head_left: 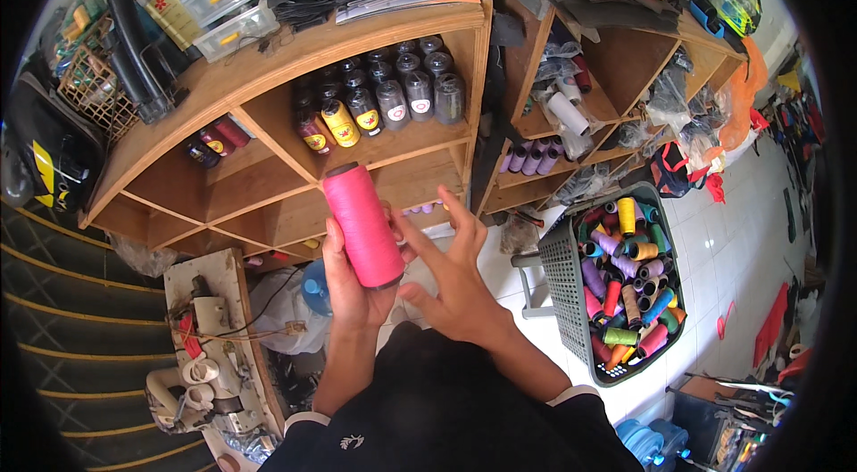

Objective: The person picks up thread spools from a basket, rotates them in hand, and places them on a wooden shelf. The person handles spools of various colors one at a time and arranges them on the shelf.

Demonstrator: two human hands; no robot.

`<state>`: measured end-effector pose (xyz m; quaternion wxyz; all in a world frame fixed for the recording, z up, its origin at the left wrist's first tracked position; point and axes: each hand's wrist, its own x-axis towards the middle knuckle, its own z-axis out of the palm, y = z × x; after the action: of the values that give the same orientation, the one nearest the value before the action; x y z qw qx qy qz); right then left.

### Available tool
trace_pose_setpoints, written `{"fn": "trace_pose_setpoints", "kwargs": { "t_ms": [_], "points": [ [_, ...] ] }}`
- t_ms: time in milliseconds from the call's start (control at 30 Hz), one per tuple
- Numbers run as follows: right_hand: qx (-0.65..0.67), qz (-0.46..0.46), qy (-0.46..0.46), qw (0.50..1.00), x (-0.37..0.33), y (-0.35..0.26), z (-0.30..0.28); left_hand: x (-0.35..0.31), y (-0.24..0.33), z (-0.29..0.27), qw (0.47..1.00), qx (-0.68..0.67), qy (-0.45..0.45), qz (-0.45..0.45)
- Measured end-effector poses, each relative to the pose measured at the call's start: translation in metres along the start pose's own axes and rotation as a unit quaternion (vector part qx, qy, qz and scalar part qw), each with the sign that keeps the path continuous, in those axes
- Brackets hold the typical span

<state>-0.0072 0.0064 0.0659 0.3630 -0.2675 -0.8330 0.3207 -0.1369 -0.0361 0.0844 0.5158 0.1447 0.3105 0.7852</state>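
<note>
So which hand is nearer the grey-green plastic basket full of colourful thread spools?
Right. The right hand is raised to the left of the basket; the left hand is farther left, holding a pink cone-shaped thread spool.

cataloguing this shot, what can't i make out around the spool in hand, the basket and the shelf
Head view:
- Back of the pink spool: turned away from the camera.
- Part of the left hand: behind that spool.
- Bottom of the green basket: buried under piled spools.
- Rear shelf spools: partly blocked by the front ones.
</note>
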Motion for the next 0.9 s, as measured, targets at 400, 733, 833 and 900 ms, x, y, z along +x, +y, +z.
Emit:
{"fn": "trace_pose_setpoints", "kwargs": {
  "t_ms": [400,733,833,900],
  "points": [
    [-0.038,-0.01,-0.002,0.999,0.0,-0.009,0.001,0.002,-0.001,-0.006,0.999,-0.027,-0.038,-0.021],
    [0.156,0.025,0.174,0.972,0.014,-0.024,-0.002,0.0,-0.005,-0.01,0.998,0.035,-0.051,0.033],
    [0.11,0.014,0.211,0.971,0.018,-0.027,0.0,0.001,-0.011,-0.012,0.991,0.087,-0.065,0.08],
    [0.118,0.021,0.213,0.97,0.019,-0.029,-0.001,0.001,-0.011,-0.012,0.981,0.128,-0.089,0.114]
  ]
}}
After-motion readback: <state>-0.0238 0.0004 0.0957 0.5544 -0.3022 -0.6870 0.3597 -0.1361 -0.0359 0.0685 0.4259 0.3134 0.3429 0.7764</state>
